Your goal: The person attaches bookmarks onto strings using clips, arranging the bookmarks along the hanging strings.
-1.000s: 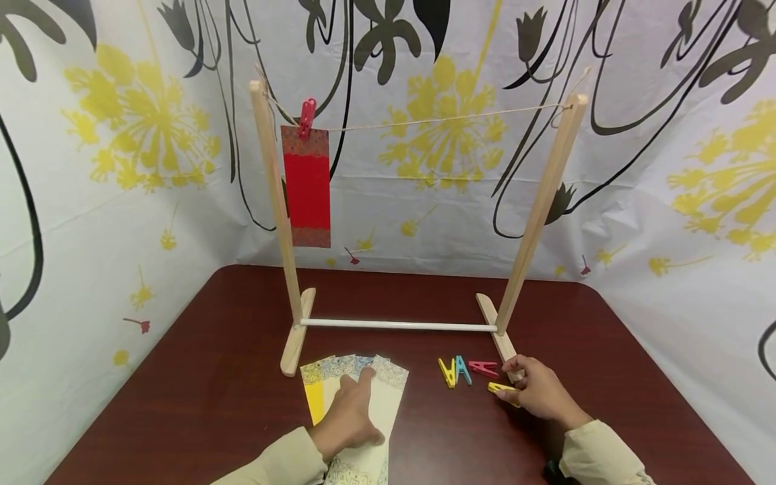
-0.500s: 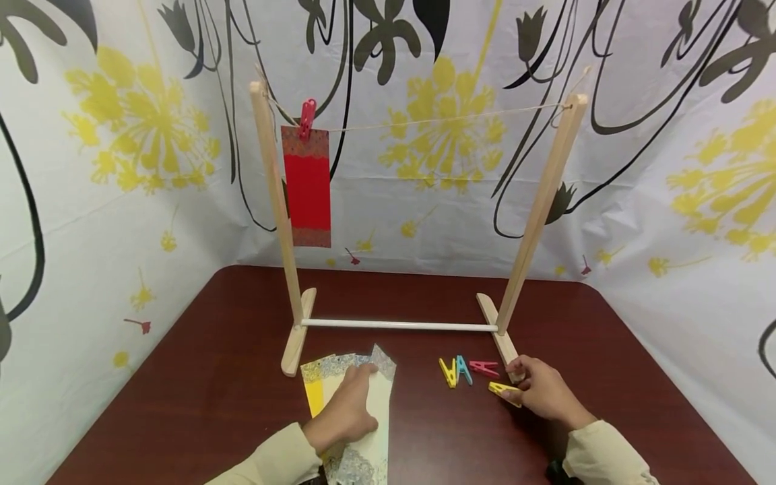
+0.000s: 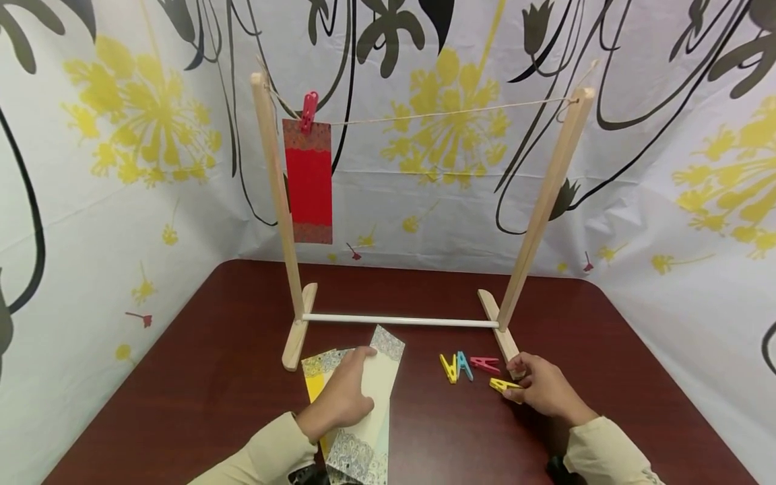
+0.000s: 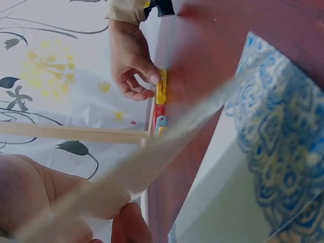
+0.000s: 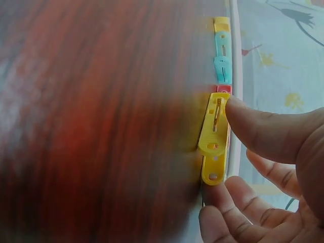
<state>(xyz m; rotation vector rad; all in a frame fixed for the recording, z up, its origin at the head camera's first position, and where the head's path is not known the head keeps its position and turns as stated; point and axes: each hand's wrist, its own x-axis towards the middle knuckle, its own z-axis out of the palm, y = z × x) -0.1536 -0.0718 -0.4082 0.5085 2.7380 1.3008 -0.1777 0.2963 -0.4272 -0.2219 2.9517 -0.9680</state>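
Observation:
My left hand (image 3: pixel 341 396) grips a pale paper card with grey patterned ends (image 3: pixel 388 342), tilted over a fanned pile of cards (image 3: pixel 314 385) that shows one yellow strip. The left wrist view catches the card edge-on as a blurred band (image 4: pixel 147 162), thumb and fingers at its side; a blue-patterned card (image 4: pixel 283 136) lies beyond. To the right, my right hand (image 3: pixel 547 389) pinches a yellow clothespin (image 3: pixel 500 384) lying on the table. Seen from the right wrist, the thumb touches one side of this clothespin (image 5: pixel 215 126) and a fingertip meets its end.
A second yellow clothespin (image 3: pixel 448 369), a blue one (image 3: pixel 463 366) and a pink one (image 3: pixel 485 364) lie nearby. Behind stands a wooden frame (image 3: pixel 548 202) with a string (image 3: pixel 436 115). A red clothespin (image 3: pixel 309 111) hangs a red card (image 3: pixel 309 185) there.
My left hand has shifted slightly up and left, and its card has turned and slid forward off the fanned pile. The right hand stays by the yellow clothespin, almost unmoved.

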